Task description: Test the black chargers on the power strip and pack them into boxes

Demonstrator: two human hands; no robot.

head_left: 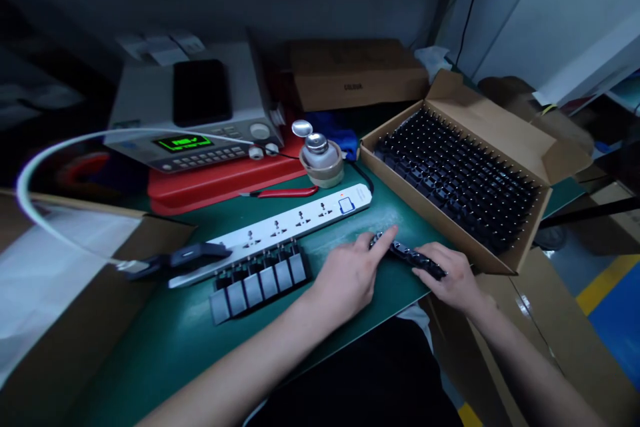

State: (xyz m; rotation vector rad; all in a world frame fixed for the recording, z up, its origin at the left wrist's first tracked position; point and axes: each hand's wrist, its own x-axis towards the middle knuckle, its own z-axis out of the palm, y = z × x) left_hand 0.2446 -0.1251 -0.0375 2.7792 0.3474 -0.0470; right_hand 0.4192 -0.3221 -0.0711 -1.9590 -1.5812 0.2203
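My left hand (pixel 347 273) and my right hand (pixel 450 280) both hold a linked row of black plug units (pixel 407 253) over the green mat (pixel 165 353), the left at one end with its fingertips and the right around the other. Beside the left hand lies a white multi-socket power strip (pixel 280 230), with a row of black-and-grey plug units (pixel 257 287) standing along its front edge. Just past my right hand is an open cardboard box (pixel 500 127), packed with black plug units (pixel 455 177) whose metal pins point up.
Behind the strip stand a bench instrument with a green display (pixel 183 142) and a black phone (pixel 203 92) on top, a red tray (pixel 220 180), a metal-topped liquid dispenser (pixel 317 157), red-handled pliers (pixel 285 191) and a closed cardboard box (pixel 357 77). A white cable (pixel 60 153) curves at left.
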